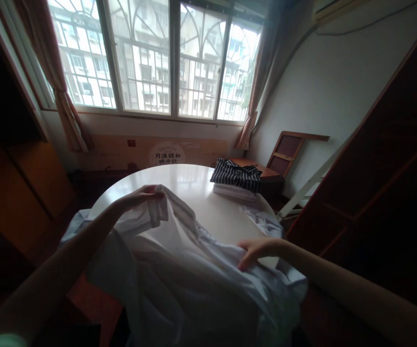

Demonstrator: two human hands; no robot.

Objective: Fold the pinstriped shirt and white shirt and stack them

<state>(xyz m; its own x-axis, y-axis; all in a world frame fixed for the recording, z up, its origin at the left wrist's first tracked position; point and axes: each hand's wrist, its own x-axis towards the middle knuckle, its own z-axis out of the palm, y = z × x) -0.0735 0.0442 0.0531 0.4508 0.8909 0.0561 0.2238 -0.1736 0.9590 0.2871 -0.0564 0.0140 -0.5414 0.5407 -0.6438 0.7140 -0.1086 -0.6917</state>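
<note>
A round white desk filled the centre of the frame beneath a barred window that ran across the top, with reddish curtains tied back at either end. Toward the right of the desk's far side sat a folded dark striped garment on top of a paler folded piece, well apart from both hands. Behind it, in the right middle of the frame, a wooden folding chair leaned against the pale wall, and a printed cardboard panel stood along the wall under the sill. Dark wooden furniture closed in the right edge and more of it the left. A large white shirt lay rumpled over the near half of the desk and spilled off its front edge at the bottom of the frame, covering much of the surface. The left hand, arm stretched up from the lower left, had its fingers clenched on a bunched fold of the shirt, lifting it just left of centre. The right hand, reaching in from the lower right, rested palm down on the cloth, its fingers curled and pinching the fabric at the shirt's right side.
</note>
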